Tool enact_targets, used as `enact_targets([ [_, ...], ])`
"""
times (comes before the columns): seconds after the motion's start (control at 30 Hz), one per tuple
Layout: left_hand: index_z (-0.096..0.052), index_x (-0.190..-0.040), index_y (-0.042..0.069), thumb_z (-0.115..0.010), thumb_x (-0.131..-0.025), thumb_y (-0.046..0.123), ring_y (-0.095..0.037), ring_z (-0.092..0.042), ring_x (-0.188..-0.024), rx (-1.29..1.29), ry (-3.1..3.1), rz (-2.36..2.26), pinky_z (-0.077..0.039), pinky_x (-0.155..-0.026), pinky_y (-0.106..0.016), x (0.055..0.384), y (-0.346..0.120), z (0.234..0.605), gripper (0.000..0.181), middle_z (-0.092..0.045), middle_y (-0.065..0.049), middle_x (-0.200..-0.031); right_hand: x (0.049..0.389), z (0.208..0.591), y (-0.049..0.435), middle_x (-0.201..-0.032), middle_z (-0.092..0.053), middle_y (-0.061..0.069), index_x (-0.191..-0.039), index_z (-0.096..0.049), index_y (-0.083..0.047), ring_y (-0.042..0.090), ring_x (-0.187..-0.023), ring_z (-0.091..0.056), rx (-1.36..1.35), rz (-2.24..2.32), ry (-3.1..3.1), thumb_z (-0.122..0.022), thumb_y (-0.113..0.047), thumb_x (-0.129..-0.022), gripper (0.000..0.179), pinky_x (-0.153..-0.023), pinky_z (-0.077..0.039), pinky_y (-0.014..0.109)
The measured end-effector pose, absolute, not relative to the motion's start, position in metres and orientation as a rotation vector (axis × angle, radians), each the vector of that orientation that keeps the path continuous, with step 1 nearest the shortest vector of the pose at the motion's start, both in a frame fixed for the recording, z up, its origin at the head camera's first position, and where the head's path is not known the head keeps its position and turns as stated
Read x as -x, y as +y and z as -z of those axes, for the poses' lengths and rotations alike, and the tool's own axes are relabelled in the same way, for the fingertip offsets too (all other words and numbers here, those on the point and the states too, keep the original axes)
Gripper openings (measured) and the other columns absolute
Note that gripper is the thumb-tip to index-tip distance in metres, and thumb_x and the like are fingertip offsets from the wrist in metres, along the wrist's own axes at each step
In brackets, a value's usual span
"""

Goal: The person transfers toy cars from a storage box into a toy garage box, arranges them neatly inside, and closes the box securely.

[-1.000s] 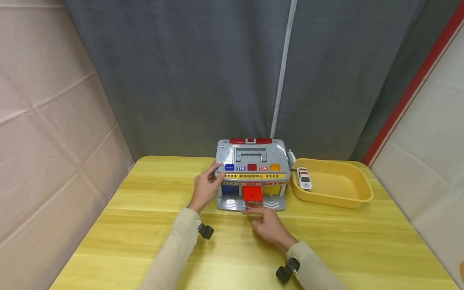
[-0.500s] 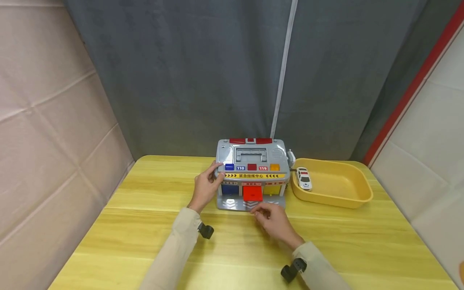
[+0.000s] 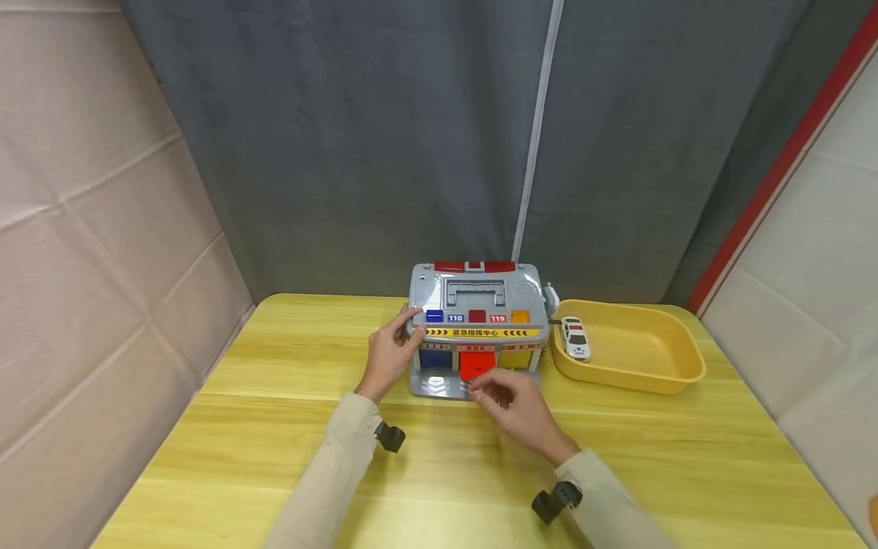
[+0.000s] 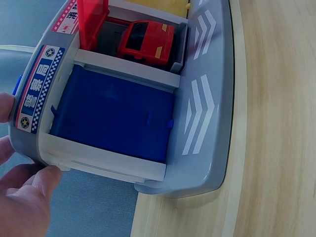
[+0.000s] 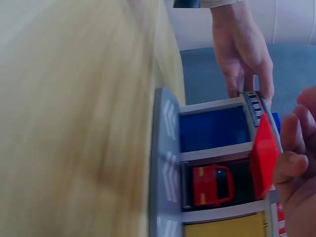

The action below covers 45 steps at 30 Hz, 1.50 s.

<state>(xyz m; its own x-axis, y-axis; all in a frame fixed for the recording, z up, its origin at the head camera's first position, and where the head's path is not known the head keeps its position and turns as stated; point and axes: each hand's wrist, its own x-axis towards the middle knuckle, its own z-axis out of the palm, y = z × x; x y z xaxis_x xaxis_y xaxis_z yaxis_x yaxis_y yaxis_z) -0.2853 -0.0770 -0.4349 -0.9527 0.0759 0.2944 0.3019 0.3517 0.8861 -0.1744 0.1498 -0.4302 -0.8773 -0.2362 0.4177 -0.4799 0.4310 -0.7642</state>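
My left hand (image 3: 391,352) holds the left end of a grey toy rescue-station garage (image 3: 480,301), fingers on its roof edge and thumb at its side. The middle bay's red door (image 3: 476,366) is swung up and sticks out. Inside that bay sits a small red toy car (image 4: 148,41), seen in both wrist views. Over the front ramp (image 4: 197,133) is my right hand (image 3: 520,408), its fingers loosely bent close by the red door, with nothing seen between them. The blue door (image 4: 116,111) and yellow door (image 5: 227,226) are down.
A yellow tray (image 3: 638,381) stands right of the garage, with a white toy police car (image 3: 575,339) leaning in its left end. A wooden table (image 3: 274,450) lies under everything, and a grey curtain (image 3: 343,152) hangs behind it.
My right hand drew its extended index finger back from the front of the ramp, bent its fingers, then rose toward the red door. The left hand and garage stayed put.
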Motion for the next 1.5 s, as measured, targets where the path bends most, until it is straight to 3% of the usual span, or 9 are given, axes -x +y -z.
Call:
enact_targets([
  [0.17,-0.066,-0.133,0.016,-0.064,-0.096,0.03,-0.03,-0.054,-0.136,0.337,-2.414,1.641,-0.05,-0.107,-0.034,0.285,-0.077,0.435,0.039,-0.042,-0.018,-0.157,0.182,0.419,0.151,-0.086,-0.071,0.0,-0.095,-0.074,-0.011,0.002,-0.065,-0.051,-0.676,-1.283,-2.32,-0.074,-0.003,-0.085,0.013,-0.052,-0.049,0.02],
  [0.3,-0.066,-0.132,0.015,-0.065,-0.096,0.03,-0.03,-0.055,-0.135,0.339,-2.409,1.632,-0.051,-0.106,-0.033,0.285,-0.077,0.435,0.039,-0.043,-0.019,-0.156,0.188,0.412,0.153,-0.088,-0.071,-0.001,-0.095,-0.074,-0.012,0.01,-0.067,-0.054,-0.69,-1.176,-2.268,-0.076,0.0,-0.082,0.018,-0.052,-0.051,0.025],
  [0.47,-0.065,-0.133,0.015,-0.065,-0.096,0.028,-0.032,-0.054,-0.135,0.343,-2.407,1.626,-0.052,-0.106,-0.033,0.285,-0.078,0.436,0.039,-0.043,-0.019,-0.156,0.197,0.406,0.156,-0.098,-0.074,0.002,-0.1,-0.074,-0.01,0.016,-0.087,-0.062,-0.697,-1.044,-2.243,-0.078,-0.003,-0.08,0.022,-0.072,-0.056,0.032],
  [0.6,-0.065,-0.133,0.016,-0.065,-0.096,0.028,-0.033,-0.054,-0.136,0.345,-2.409,1.614,-0.051,-0.107,-0.036,0.284,-0.078,0.435,0.04,-0.043,-0.019,-0.156,0.203,0.403,0.158,-0.107,-0.072,0.004,-0.106,-0.073,-0.009,0.019,-0.102,-0.06,-0.69,-0.94,-2.264,-0.08,-0.005,-0.079,0.029,-0.088,-0.054,0.038],
  [1.0,-0.065,-0.133,0.016,-0.065,-0.096,0.03,-0.032,-0.053,-0.136,0.335,-2.436,1.609,-0.051,-0.107,-0.035,0.283,-0.076,0.434,0.04,-0.042,-0.018,-0.157,0.216,0.402,0.166,-0.134,-0.06,0.012,-0.127,-0.065,-0.011,0.034,-0.135,-0.04,-0.627,-0.772,-2.468,-0.083,-0.008,-0.078,0.053,-0.113,-0.041,0.061],
  [1.23,-0.065,-0.133,0.018,-0.065,-0.096,0.031,-0.031,-0.055,-0.136,0.329,-2.445,1.607,-0.051,-0.108,-0.037,0.283,-0.077,0.433,0.04,-0.043,-0.017,-0.157,0.22,0.406,0.168,-0.14,-0.055,0.012,-0.134,-0.06,-0.015,0.038,-0.144,-0.028,-0.554,-0.671,-2.565,-0.085,-0.011,-0.076,0.063,-0.118,-0.03,0.067],
  [1.5,-0.066,-0.132,0.018,-0.065,-0.096,0.032,-0.03,-0.056,-0.135,0.322,-2.438,1.585,-0.051,-0.108,-0.037,0.283,-0.077,0.433,0.039,-0.044,-0.016,-0.156,0.229,0.414,0.167,-0.143,-0.052,0.014,-0.135,-0.056,-0.016,0.041,-0.144,-0.028,-0.523,-0.491,-2.573,-0.089,-0.016,-0.073,0.07,-0.112,-0.03,0.071],
])
